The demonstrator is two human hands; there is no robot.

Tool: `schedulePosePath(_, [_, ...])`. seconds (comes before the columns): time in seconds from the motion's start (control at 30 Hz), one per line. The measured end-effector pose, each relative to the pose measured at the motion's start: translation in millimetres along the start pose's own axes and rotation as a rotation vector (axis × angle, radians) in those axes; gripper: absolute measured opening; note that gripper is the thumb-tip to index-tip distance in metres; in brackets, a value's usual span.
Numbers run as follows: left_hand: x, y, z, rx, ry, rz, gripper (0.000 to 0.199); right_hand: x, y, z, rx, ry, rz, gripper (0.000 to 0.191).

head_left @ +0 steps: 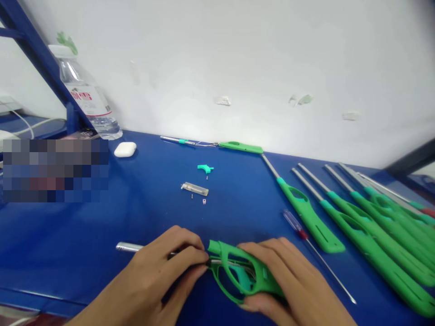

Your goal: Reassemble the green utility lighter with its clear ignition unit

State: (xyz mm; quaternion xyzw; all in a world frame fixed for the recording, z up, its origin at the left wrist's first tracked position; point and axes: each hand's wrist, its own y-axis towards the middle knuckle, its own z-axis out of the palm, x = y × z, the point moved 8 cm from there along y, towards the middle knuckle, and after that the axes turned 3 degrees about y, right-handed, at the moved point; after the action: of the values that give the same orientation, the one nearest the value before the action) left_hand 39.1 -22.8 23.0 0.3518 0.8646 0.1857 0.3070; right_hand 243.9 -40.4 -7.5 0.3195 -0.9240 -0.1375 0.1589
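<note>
My right hand (285, 276) grips the green handle casing (234, 253) of a long-nosed gas lighter, its halves parted at the front. Thin wires and a teal trigger (242, 277) show inside the casing. My left hand (166, 271) is closed around the metal lighter tube (128, 246), fingertips pinching at a dark piece where the wires enter the handle. Most of the tube is hidden by the fingers. Beyond my hands lie a clear fuel tank (195, 189), a loose teal trigger (205, 169), small screws (192, 196) and a tiny pink piece (204, 201).
A screwdriver (295, 224) lies right of my hands, beside several green lighters (311, 217). At the wall rests an opened lighter, its tube (176, 140) wired to a green handle (241, 147). A white earbud case (125, 149) and a water bottle (88, 97) stand back left.
</note>
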Motion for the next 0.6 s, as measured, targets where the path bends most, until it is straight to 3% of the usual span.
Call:
schedulePosePath(0.43, [-3, -1, -3.6, -0.025, 0.032, 0.026, 0.029, -1, -1, 3, -0.004, 0.036, 0.02, 0.05])
schedulePosePath(0.6, [3, -11, -1.1, 0.023, 0.161, 0.057, 0.029, -2, 0, 2, 0.002, 0.035, 0.034, 0.049])
